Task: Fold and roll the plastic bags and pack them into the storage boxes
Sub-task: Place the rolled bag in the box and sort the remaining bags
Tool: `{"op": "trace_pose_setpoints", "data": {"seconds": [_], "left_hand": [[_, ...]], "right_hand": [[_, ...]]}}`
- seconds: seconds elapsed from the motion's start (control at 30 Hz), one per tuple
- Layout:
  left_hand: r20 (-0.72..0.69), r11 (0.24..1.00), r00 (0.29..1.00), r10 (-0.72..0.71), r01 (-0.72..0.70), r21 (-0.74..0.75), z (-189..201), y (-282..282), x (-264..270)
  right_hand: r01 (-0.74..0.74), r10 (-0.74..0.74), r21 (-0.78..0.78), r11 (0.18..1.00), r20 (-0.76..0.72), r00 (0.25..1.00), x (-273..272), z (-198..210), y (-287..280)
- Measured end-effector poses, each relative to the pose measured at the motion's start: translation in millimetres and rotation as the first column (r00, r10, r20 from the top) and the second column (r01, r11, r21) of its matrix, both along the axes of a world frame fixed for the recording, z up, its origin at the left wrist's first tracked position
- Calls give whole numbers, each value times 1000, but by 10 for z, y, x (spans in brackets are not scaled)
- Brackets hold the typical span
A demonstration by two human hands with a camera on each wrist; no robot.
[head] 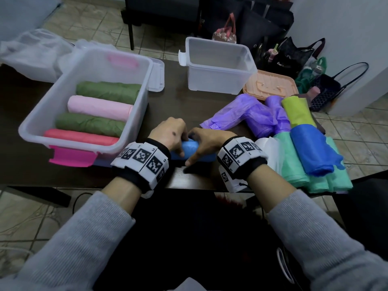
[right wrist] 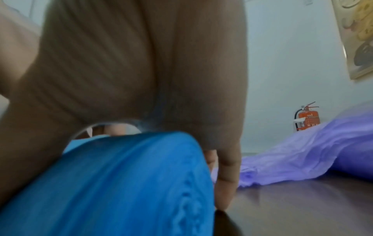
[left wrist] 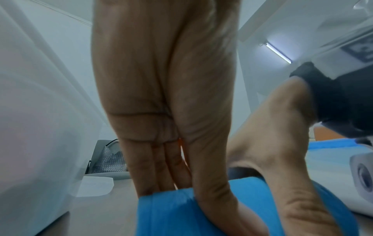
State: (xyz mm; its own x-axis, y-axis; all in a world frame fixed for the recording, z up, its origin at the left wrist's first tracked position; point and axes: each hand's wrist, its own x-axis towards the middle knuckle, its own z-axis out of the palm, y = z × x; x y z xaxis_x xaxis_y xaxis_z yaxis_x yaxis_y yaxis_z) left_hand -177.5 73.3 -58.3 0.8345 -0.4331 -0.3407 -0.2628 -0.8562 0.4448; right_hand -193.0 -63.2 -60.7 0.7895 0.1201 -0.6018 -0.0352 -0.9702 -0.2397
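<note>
A blue bag rolled into a tight cylinder (head: 190, 147) lies on the dark table (head: 184, 101) near its front edge. My left hand (head: 178, 141) grips its left part, fingers over the far side and thumb on the near side. My right hand (head: 199, 145) grips the middle, its thumb pressing the near side. In the left wrist view my left hand (left wrist: 181, 188) reaches down behind the blue roll (left wrist: 167, 212). In the right wrist view the roll (right wrist: 131, 183) fills the space under my right palm. A clear storage box (head: 31, 127) with pink latches holds several rolled bags.
A second clear box (head: 247, 66) stands empty at the back, beside an orange lid (head: 270, 85). Purple bags (head: 252, 114), a yellow-green bag (head: 296, 110), a blue bag (head: 312, 150), teal bags (head: 304, 175) and a white bag (head: 270, 148) lie heaped on the right.
</note>
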Motion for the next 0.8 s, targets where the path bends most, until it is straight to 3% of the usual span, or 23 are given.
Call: {"op": "trace_pose_setpoints", "data": {"seconds": [0.2, 0.43, 0.63, 0.8], "left_hand": [[16, 999, 999, -35, 35, -1, -22, 18, -29], [13, 997, 997, -75, 75, -14, -12, 38, -45], [6, 993, 994, -108, 108, -39, -4, 49, -47], [-23, 991, 992, -128, 127, -37, 32, 37, -37]], "right_hand": [[-11, 12, -11, 1000, 93, 996, -70, -103, 35], [49, -62, 118, 992, 110, 992, -251, -141, 15], [-16, 5, 71, 997, 140, 990, -331, -175, -19], [-55, 23, 115, 992, 264, 964, -398, -274, -48]]}}
